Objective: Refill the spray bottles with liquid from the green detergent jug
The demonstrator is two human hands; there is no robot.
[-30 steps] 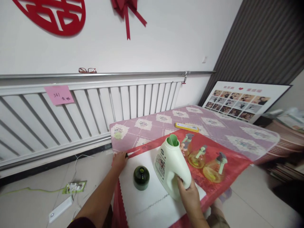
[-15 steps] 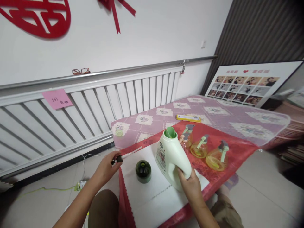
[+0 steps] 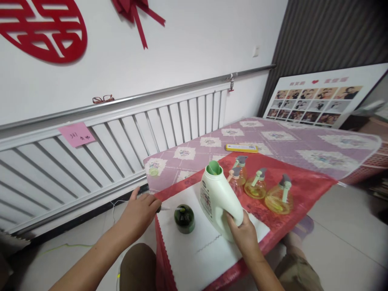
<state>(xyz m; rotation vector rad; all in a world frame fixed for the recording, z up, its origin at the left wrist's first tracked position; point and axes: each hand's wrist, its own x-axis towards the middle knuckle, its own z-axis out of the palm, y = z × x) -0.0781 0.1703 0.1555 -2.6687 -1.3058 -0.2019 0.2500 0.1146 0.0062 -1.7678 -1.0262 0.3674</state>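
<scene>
My left hand (image 3: pixel 141 210) is closed on a dark spray head (image 3: pixel 159 209), which its fingers mostly hide. From it a thin pale tube (image 3: pixel 168 209) points right, its end at or just over the top of a round dark green bottle (image 3: pixel 184 223). That bottle stands upright on the white sheet. My right hand (image 3: pixel 242 232) grips the handle of a large pale green detergent jug (image 3: pixel 216 192). The jug is uncapped, with its green spout (image 3: pixel 214 167) showing, and it appears to rest on the sheet.
Several spray bottles, such as a yellow-tinted one (image 3: pixel 278 202), stand on the red cloth (image 3: pixel 312 182) to the right. A yellow-edged box (image 3: pixel 241 148) lies behind. A small greenish lid (image 3: pixel 153 172) sits at the table's left. Beyond is a white radiator (image 3: pixel 127 137).
My left hand has turned over, palm down, and moved slightly right. The tube has swung from pointing up-right to nearly level, reaching the green bottle's top. My right hand stays on the jug.
</scene>
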